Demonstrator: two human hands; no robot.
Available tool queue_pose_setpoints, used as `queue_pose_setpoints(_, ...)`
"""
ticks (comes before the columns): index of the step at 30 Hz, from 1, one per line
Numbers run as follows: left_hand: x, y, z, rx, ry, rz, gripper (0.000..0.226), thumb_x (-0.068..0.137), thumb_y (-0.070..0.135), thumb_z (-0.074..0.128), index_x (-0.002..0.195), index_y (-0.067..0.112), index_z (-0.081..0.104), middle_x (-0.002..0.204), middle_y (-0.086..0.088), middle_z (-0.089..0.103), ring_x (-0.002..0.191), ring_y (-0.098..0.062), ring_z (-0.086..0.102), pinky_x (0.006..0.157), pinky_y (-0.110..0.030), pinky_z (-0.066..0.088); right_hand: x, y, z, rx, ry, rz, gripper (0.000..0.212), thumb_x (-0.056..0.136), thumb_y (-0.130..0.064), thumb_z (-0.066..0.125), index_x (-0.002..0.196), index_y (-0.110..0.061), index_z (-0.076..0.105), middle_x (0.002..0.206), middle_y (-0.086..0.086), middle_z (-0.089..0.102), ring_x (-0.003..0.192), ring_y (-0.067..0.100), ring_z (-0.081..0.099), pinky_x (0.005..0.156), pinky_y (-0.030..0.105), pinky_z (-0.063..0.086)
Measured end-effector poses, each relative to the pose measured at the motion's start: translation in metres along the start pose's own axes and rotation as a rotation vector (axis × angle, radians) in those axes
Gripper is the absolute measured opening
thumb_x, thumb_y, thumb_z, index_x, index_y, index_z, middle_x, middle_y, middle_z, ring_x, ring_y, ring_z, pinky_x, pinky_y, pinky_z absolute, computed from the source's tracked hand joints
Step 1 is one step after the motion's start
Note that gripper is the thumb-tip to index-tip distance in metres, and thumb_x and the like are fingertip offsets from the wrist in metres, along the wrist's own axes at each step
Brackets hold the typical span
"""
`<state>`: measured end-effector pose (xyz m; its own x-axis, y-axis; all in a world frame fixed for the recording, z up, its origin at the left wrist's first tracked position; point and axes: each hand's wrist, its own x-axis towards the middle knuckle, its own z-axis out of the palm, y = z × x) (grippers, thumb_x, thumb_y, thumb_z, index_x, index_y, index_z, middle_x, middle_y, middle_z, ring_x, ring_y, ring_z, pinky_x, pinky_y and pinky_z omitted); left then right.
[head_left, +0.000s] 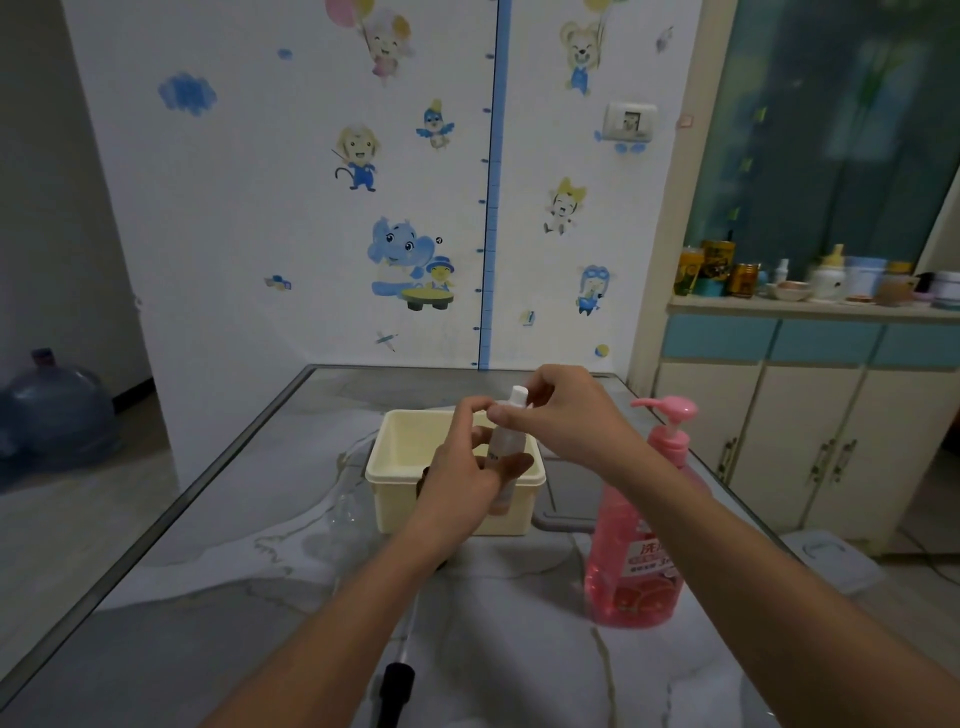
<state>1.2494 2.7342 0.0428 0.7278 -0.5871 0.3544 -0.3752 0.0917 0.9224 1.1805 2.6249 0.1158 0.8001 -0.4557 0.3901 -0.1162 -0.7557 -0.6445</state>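
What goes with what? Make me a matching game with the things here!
Things:
1 small bottle
2 pink pump bottle
3 cream box
4 water jug

Places:
a on the floor, far left
b held by the left hand and right hand
c on the table, at its right side
d on the table, under the hands

Pairs: 1-b, 2-c, 3-d, 4-a

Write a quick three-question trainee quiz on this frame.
1. Which hand pinches the white cap of the small bottle? A) left B) right
2. True or false: the pink pump bottle stands on the table, outside the cream box.
3. Fill in: the left hand grips the small bottle's ____.
Key: 1 B, the right hand; 2 true; 3 body.
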Motion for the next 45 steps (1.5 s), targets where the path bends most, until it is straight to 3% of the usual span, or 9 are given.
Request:
queue_pose_setpoints(4, -0.001, 0.002, 0.0, 0.026, -0.005, 0.017, 0.048, 0.083, 0.022, 0.073, 0.099, 0.059, 0.047, 0.104, -0.002, 0.063, 0.089, -0.024, 0.068, 0.073, -0.053, 0.058, -0.001, 0.004, 0.001, 0.035, -0.038, 0.024, 0.041, 0.077, -0.052, 0.067, 0.094, -0.015, 0.061, 0.085, -0.003, 0.061, 0.074, 0.01, 0.055, 0.061, 0.022, 0.042)
queue_pose_setpoints(11, -0.001, 0.001, -0.003, 0.022, -0.015, 0.019, 0.051, 0.084, 0.023, 0.072, 0.097, 0.064, 0.044, 0.107, 0.001, 0.065, 0.088, -0.021, 0.069, 0.075, -0.052, 0.058, -0.003, -0.001, -0.007, 0.136, -0.149, -0.001, 0.027, 0.08, -0.014, 0.071, 0.105, -0.021, 0.064, 0.096, -0.006, 0.065, 0.082, 0.007, 0.059, 0.074, 0.022, 0.046)
queue_pose_setpoints(14, 0.0, 0.0, 0.0, -0.016, -0.015, 0.001, 0.049, 0.082, 0.021, 0.073, 0.1, 0.054, 0.042, 0.106, -0.001, 0.065, 0.088, -0.025, 0.069, 0.073, -0.053, 0.058, -0.002, 0.0, -0.004, 0.09, -0.107, 0.015, 0.02, 0.077, -0.027, 0.075, 0.092, -0.016, 0.067, 0.086, -0.001, 0.066, 0.075, 0.01, 0.058, 0.069, 0.026, 0.046)
queue_pose_setpoints(19, 0.0, -0.005, 0.003, -0.02, -0.004, -0.027, 0.048, 0.079, 0.026, 0.076, 0.107, 0.05, 0.045, 0.109, -0.002, 0.063, 0.09, -0.024, 0.069, 0.073, -0.054, 0.058, -0.001, 0.002, 0.003, -0.058, -0.039, 0.053, 0.043, 0.076, -0.057, 0.067, 0.089, -0.017, 0.058, 0.078, -0.005, 0.057, 0.069, 0.009, 0.052, 0.059, 0.023, 0.041)
queue_pose_setpoints(25, 0.001, -0.013, 0.002, 0.037, -0.043, -0.023, 0.035, 0.077, 0.039, 0.074, 0.106, 0.045, 0.057, 0.109, 0.009, 0.066, 0.093, -0.02, 0.069, 0.081, -0.054, 0.056, -0.003, -0.002, -0.007, 0.033, -0.159, -0.017, 0.03, 0.083, -0.019, 0.07, 0.112, -0.018, 0.066, 0.093, -0.004, 0.064, 0.084, 0.007, 0.06, 0.067, 0.015, 0.044)
queue_pose_setpoints(29, 0.0, -0.015, 0.008, 0.034, -0.039, -0.017, 0.025, 0.076, 0.037, 0.074, 0.098, 0.043, 0.062, 0.1, 0.007, 0.07, 0.092, -0.023, 0.069, 0.082, -0.049, 0.056, -0.001, -0.001, 0.001, -0.151, -0.102, -0.031, 0.02, 0.082, -0.028, 0.07, 0.097, -0.015, 0.067, 0.081, -0.003, 0.06, 0.071, 0.011, 0.054, 0.056, 0.02, 0.038)
queue_pose_setpoints(35, -0.004, -0.02, 0.013, 0.039, -0.02, 0.011, 0.02, 0.082, 0.024, 0.072, 0.097, 0.034, 0.063, 0.092, 0.005, 0.07, 0.084, -0.021, 0.069, 0.076, -0.044, 0.055, -0.006, 0.001, 0.002, -0.22, -0.142, -0.044, 0.018, 0.081, -0.022, 0.071, 0.093, -0.011, 0.064, 0.089, 0.004, 0.063, 0.076, 0.014, 0.057, 0.065, 0.03, 0.049)
queue_pose_setpoints(40, -0.013, -0.031, 0.03, 0.056, 0.081, 0.062, 0.019, 0.086, 0.017, 0.068, 0.095, 0.028, 0.056, 0.074, 0.01, 0.064, 0.06, 0.003, 0.056, 0.058, -0.02, 0.045, -0.013, 0.007, 0.021, -0.28, -0.086, 0.032, 0.02, 0.078, -0.02, 0.07, 0.092, -0.01, 0.06, 0.093, 0.007, 0.062, 0.083, 0.022, 0.059, 0.066, 0.035, 0.052)
queue_pose_setpoints(45, -0.018, -0.052, 0.037, 0.051, 0.04, -0.167, 0.028, 0.081, 0.015, 0.068, 0.106, 0.018, 0.057, 0.095, -0.001, 0.066, 0.085, -0.015, 0.063, 0.075, -0.029, 0.053, -0.019, 0.032, 0.04, -0.304, -0.143, 0.088, 0.029, 0.078, -0.022, 0.07, 0.101, -0.009, 0.059, 0.102, 0.01, 0.063, 0.091, 0.028, 0.06, 0.072, 0.035, 0.05)
